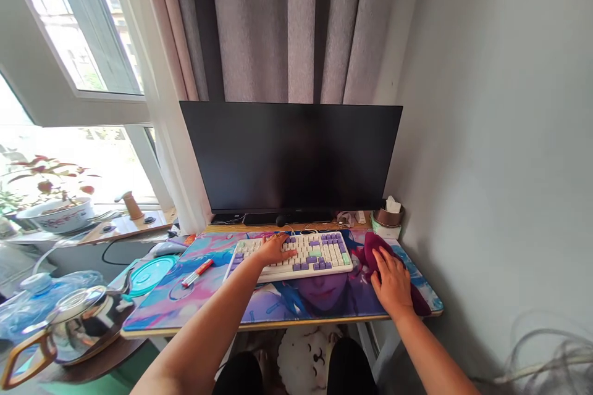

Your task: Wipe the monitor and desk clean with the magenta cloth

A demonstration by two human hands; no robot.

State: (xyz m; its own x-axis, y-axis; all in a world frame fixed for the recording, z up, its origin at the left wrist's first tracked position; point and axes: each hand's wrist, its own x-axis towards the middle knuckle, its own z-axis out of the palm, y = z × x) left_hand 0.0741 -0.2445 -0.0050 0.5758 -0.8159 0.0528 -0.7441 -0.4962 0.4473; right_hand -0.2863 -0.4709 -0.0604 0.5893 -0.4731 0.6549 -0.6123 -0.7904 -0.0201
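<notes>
My left hand [274,250] lies on the white keyboard [291,274], its fingers apart over the white and purple keys. Under my right hand [393,281] is a bunched maroon cloth [374,243] at the right of the desk mat. The fingers of that hand are stretched out over the cloth, and part of the cloth is hidden beneath the palm. A colourful mat [157,308] printed with a face covers the desktop. To the left of the keyboard, a red and white marker pen [197,273] rests on the mat.
A large dark monitor [291,157] stands behind the keyboard. At the right back is a brown container [389,217] with tissue, near the wall. On the left are a teal lid [152,274], a shiny kettle [81,324] and a plastic bottle [37,299]. A potted plant [58,216] sits by the window.
</notes>
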